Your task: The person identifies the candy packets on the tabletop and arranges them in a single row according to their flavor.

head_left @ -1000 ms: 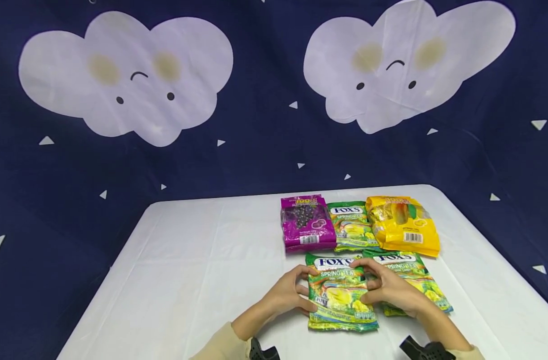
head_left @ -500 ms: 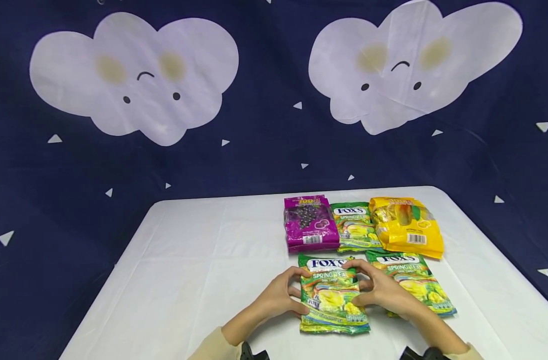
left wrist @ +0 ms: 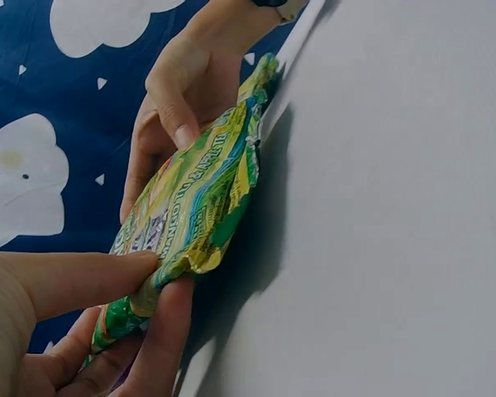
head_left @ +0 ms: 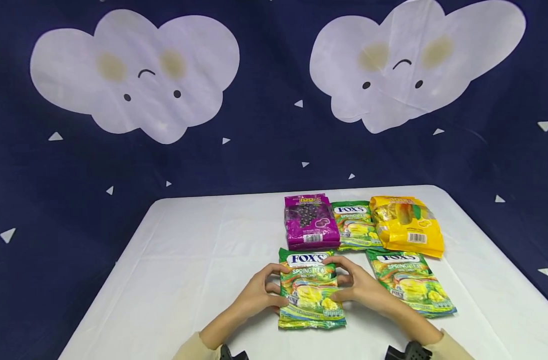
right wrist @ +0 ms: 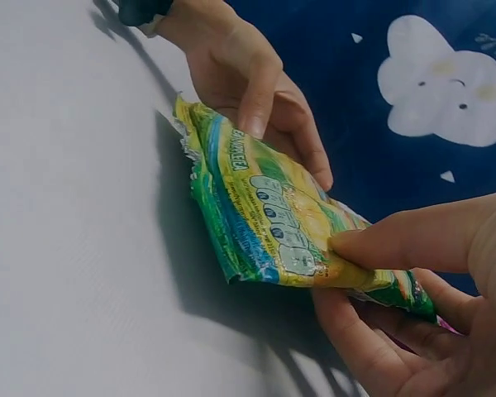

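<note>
A green and yellow bag of Fox's Spring Tea candy (head_left: pixel 307 292) is held between both hands in the head view. My left hand (head_left: pixel 258 292) pinches its left side, and my right hand (head_left: pixel 363 288) pinches the right side. In the left wrist view, thumb and fingers grip the edge of the candy bag (left wrist: pixel 200 186) from above and below. The right wrist view has the thumb on top of the bag (right wrist: pixel 260 203) and fingers beneath. Shadows on the cloth below suggest that the bag is tilted a little off the table.
On the white table (head_left: pixel 188 270), a second Fox's bag (head_left: pixel 411 285) lies to the right. Behind are a purple grape candy bag (head_left: pixel 311 222), another Fox's bag (head_left: pixel 352 225) and a yellow mango candy bag (head_left: pixel 406 225). A dark blue cloud-patterned curtain (head_left: pixel 265 165) hangs behind.
Both hands have moved left together with the candy bag, away from the Fox's bag on the right, which now shows more fully. The back row has stayed in place.
</note>
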### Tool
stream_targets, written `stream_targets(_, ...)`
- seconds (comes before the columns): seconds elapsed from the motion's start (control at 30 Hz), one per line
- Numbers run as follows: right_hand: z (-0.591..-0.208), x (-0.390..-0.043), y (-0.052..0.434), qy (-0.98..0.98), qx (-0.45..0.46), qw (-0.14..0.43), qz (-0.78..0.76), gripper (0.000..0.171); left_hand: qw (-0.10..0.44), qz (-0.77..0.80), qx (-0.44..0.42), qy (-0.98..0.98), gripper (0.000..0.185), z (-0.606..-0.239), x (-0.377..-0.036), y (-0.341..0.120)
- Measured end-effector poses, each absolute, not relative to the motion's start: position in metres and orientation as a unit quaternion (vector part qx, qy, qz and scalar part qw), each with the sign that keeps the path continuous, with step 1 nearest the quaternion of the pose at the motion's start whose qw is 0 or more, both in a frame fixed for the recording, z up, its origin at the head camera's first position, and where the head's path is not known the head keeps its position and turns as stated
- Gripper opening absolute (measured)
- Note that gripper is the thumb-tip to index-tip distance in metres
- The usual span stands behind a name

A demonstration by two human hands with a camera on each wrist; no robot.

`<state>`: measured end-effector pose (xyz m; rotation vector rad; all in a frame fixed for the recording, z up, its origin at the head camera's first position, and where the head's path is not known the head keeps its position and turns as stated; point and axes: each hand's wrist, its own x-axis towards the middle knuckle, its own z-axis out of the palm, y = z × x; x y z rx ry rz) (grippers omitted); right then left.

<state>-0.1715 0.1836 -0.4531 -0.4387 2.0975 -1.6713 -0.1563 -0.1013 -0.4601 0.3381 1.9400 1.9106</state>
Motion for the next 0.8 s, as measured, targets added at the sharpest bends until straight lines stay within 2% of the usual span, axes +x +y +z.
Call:
stream_targets(0.6,-0.453,-0.188,0.137,0.738,-0.215,0.196,-0.608,0.07,0.184,0.676,0.134,0.7,0.061,-0.451,-0.158,-0.151)
stream_targets(0.8,-0.45,-0.196,0.117,0.719,-0.223,0.208,-0.624,0.07,0.183,0.678,0.132,0.7,0.063,-0.451,-0.162,-0.171)
